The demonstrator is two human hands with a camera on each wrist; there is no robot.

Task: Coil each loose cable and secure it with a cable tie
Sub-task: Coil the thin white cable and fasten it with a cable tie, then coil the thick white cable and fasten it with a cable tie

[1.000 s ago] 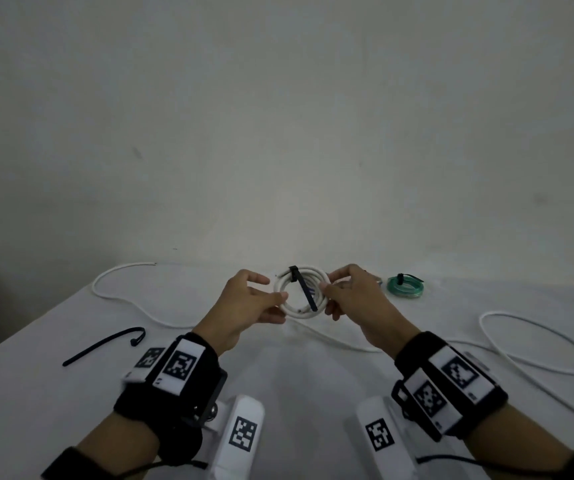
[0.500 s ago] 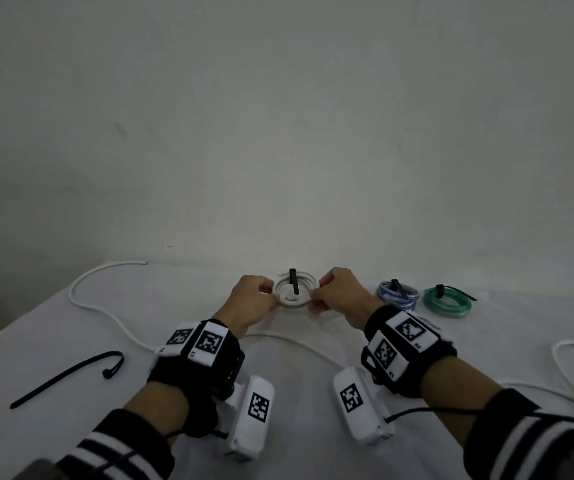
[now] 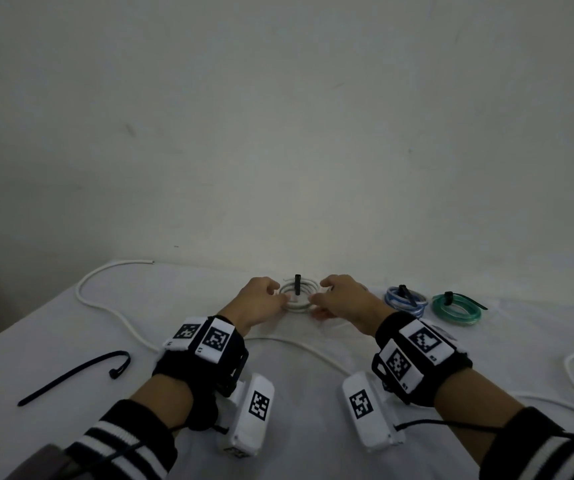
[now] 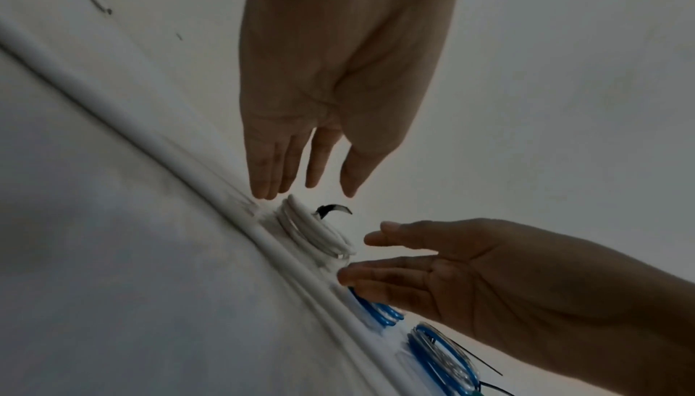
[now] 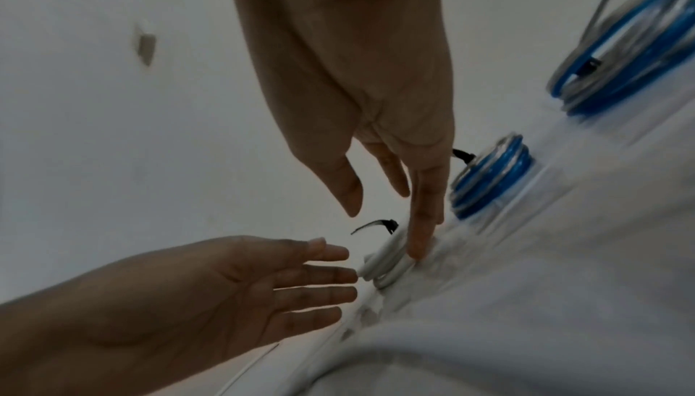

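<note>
White coiled cable (image 3: 297,296) lies flat on the table (image 3: 71,327) near its far edge, close to the wall (image 3: 278,116), bound by a black cable tie (image 3: 297,284) whose tail stands up from the coil. Left hand (image 3: 257,301) sits just left of the coil and right hand (image 3: 342,299) just right of it. In the left wrist view the left hand (image 4: 338,81) has straight, relaxed fingers (image 4: 263,164) whose tips end just beside the coil (image 4: 316,233); its grip holds nothing. In the right wrist view the right hand (image 5: 361,75) is likewise open-fingered, with one fingertip (image 5: 417,248) resting against the rim of the coil (image 5: 387,265) and the others apart from it. The tie's tail (image 5: 372,225) curves free above the coil between the two hands.

To the right of the white coil, in a row along the far edge, lie a blue coiled cable (image 3: 406,299) and a green coiled cable (image 3: 455,308), each carrying its own black tie. A loose white cable (image 3: 112,306) runs from the far left of the table, curves under the forearms and continues toward the right edge, where it loops. A spare black cable tie (image 3: 74,377) lies unfastened at the near left of the table, well apart from the coils. Both wrists wear black bands (image 3: 206,355) with square printed markers.
</note>
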